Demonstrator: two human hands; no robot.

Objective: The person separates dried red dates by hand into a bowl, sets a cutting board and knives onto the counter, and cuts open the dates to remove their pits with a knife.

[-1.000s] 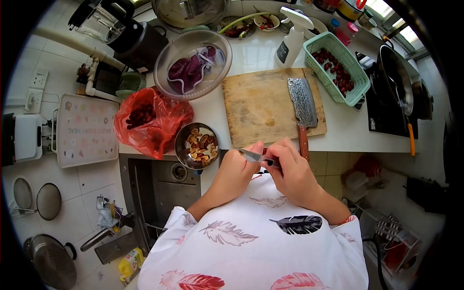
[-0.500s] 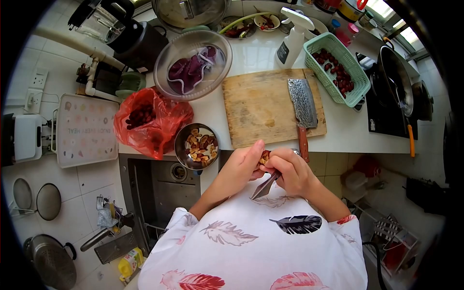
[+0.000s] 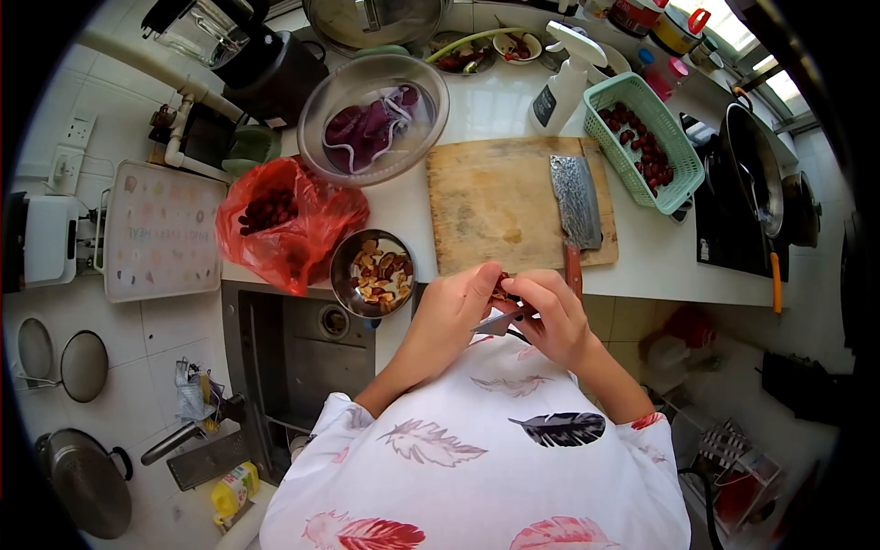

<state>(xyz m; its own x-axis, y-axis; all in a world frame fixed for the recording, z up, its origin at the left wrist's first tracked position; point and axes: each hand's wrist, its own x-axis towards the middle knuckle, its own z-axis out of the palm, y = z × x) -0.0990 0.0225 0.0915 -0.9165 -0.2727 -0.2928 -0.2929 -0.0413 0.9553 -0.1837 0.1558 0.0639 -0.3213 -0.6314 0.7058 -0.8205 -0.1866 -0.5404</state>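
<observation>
My left hand [image 3: 449, 316] is closed on a small red-brown date [image 3: 500, 288], in front of the cutting board [image 3: 486, 206]. Beside it my right hand [image 3: 553, 316] grips a small knife [image 3: 498, 323], its blade pointing left below the date, fingertips meeting those of the left. To the left of my hands is a metal bowl [image 3: 341, 272] of cut date pieces [image 3: 380, 273]. A red plastic bag [image 3: 312, 234] with whole dates stands beyond the bowl. On the board's right side lies a cleaver [image 3: 576, 206]. A green basket [image 3: 674, 188] at the right holds more dates.
A clear basin [image 3: 431, 115] with a purple cloth stands behind the bowl. A spray bottle [image 3: 561, 87] is behind the board. The sink [image 3: 312, 362] lies at the left front, and a stove with a pan [image 3: 741, 156] is at the far right.
The small knife's blade has swung from pointing down and left to pointing more to the left. The whole view has tilted slightly.
</observation>
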